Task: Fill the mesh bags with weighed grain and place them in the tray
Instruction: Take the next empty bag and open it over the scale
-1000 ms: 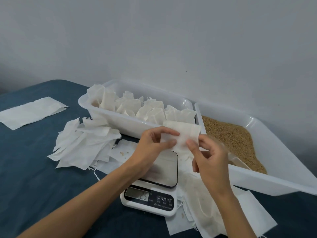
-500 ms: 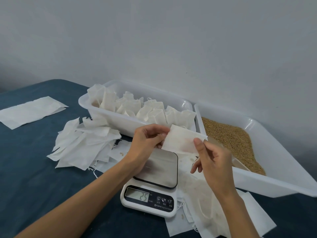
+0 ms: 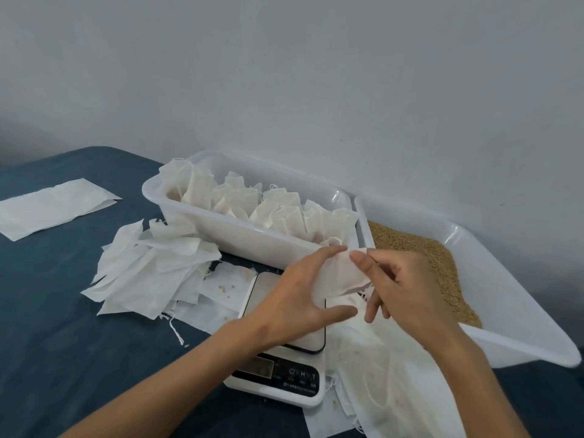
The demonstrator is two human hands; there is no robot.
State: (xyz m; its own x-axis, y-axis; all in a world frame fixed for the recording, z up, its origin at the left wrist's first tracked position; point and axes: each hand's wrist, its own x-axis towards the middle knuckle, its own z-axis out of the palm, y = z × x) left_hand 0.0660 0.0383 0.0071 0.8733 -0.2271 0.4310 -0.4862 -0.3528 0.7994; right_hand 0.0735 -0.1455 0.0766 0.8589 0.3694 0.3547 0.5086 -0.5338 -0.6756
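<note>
Both hands, left hand (image 3: 295, 298) and right hand (image 3: 399, 290), pinch one empty mesh bag (image 3: 343, 276) above the scale (image 3: 284, 352), probably spreading its mouth for filling; grain tray (image 3: 518, 314) sits just right.

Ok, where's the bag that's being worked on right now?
In the head view the mesh bag is held centre-right between the left hand and right hand, above the scale, just in front of the tray of filled bags.

Small packing station sitting against a bare grey wall (image 3: 284, 74), digital scale (image 3: 278, 371), white tray (image 3: 252, 245) holding filled bags, tub of grain (image 3: 436, 263), blue-covered table (image 3: 63, 343) suggesting home workspace.
</note>
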